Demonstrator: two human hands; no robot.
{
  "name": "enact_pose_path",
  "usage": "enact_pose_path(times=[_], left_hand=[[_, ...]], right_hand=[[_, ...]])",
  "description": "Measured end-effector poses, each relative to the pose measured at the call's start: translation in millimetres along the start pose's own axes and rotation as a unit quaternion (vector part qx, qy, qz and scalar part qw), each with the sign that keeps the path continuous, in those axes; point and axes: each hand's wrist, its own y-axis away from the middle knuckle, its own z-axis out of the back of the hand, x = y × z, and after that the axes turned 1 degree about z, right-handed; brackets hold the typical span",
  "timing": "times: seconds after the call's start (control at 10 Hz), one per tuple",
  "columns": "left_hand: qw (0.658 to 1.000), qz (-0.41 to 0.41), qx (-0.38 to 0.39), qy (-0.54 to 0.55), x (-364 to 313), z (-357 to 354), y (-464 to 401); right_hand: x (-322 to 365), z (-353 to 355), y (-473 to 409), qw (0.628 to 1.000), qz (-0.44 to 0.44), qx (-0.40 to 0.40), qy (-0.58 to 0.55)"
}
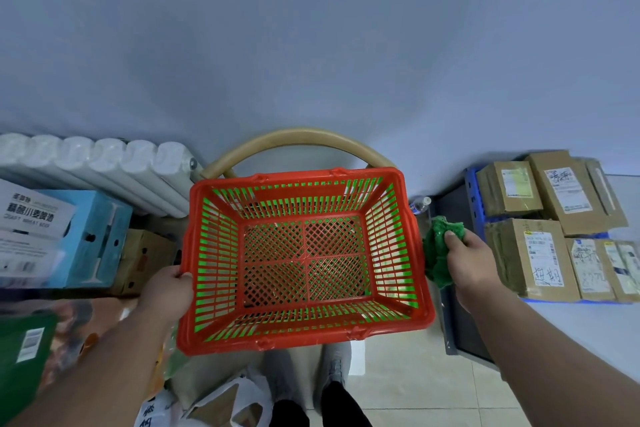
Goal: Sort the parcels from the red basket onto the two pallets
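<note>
Red basket (pixel 304 260) held empty over a tiled floor (pixel 408 378).
The left hand (pixel 169 291) curls its fingers over the basket's left rim; the right hand (pixel 471 263) pinches a crumpled green cloth (pixel 440 250) beside it. Cardboard parcels (pixel 533 253) sit on a blue pallet (pixel 472 184), possibly plastic, by the pale wall (pixel 311 45).

left hand (pixel 168 288): bare forearm reaching forward from lower left; fingers curled over the left rim of the red basket (pixel 304 256), thumb on the rim's top edge. right hand (pixel 472 262): bare forearm from lower right; fist closed around a green cloth (pixel 440 250), thumb on top, just beside the basket's right rim.
</note>
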Motion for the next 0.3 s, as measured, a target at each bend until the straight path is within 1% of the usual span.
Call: enact_pose_path(times=[0.1,0.2,0.3], left_hand=[[1.000,-0.001,0.029,0.005,-7.5,4.7,8.9],[0.999,-0.011,0.037,0.018,-15.5,12.8,16.4],[0.997,-0.049,0.013,0.054,-30.3,22.5,29.7]], right_hand=[[8.4,1.5,5.2,1.000,0.025,0.007,-0.004],[21.0,3.1,15.1,0.999,0.044,0.021,-0.017],[32.9,5.1,22.8,0.997,0.055,0.032,-0.050]])
